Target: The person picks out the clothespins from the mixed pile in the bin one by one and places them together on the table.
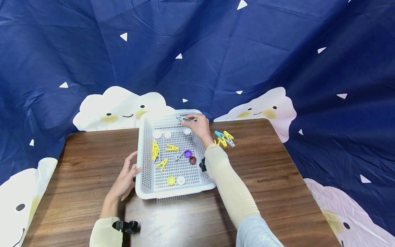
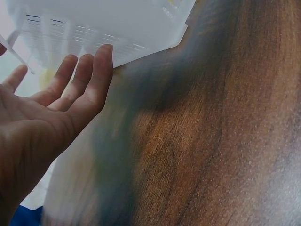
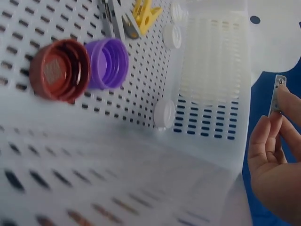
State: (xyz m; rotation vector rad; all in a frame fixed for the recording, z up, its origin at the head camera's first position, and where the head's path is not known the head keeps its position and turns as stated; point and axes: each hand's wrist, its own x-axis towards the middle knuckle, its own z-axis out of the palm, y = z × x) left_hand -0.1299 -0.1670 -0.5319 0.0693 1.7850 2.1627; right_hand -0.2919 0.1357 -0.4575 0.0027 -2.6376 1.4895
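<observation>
At the far end of a white plastic basket (image 1: 145,187), my right hand (image 1: 199,125) pinches a small grey clothespin (image 3: 277,92) between thumb and fingertips, above the rim. My left hand (image 1: 124,178) is at the basket's left wall, fingers loosely bent and fingertips against its side. Inside the basket lie yellow clothespins (image 1: 171,147) and a grey clothespin (image 1: 179,156). Among them are a purple cap (image 3: 108,63), a dark red cap (image 3: 60,70), a yellow cap (image 1: 171,180) and several white caps (image 1: 180,180).
Right of the basket, a small group of yellow, blue and grey clothespins (image 1: 224,138) lies on the brown wooden table (image 1: 262,171). A dark blue curtain (image 1: 197,68) with white clouds hangs behind and beside the table. Black camera mounts (image 1: 126,226) sit on both wrists.
</observation>
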